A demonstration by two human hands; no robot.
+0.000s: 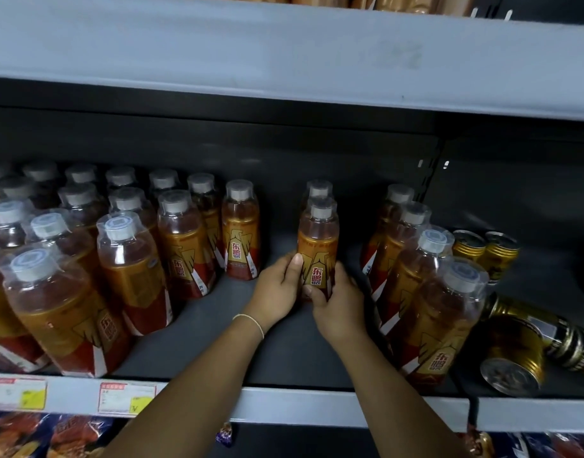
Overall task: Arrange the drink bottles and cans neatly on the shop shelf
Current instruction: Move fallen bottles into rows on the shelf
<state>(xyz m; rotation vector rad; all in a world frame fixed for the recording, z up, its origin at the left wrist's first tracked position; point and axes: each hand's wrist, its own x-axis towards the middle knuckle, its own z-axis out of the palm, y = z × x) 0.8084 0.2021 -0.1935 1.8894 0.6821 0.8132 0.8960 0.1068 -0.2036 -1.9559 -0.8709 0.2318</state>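
Both my hands hold one orange drink bottle (318, 249) that stands upright in the middle of the dark shelf (217, 328). My left hand (277, 289) grips its left side, thumb on the label. My right hand (338, 305) wraps its lower right side. A second bottle (319, 190) stands right behind it. Several rows of the same bottles (128, 266) fill the shelf's left part, and another row (416, 285) stands to the right. Gold cans (485, 252) stand upright at the right, and two gold cans (515, 355) lie on their sides near the front.
The shelf above (284, 54) overhangs the bottles closely. Price tags (125, 398) sit on the front rail at the left. Snack packets (36, 438) lie on the level below. Bare shelf floor shows on either side of the held bottle.
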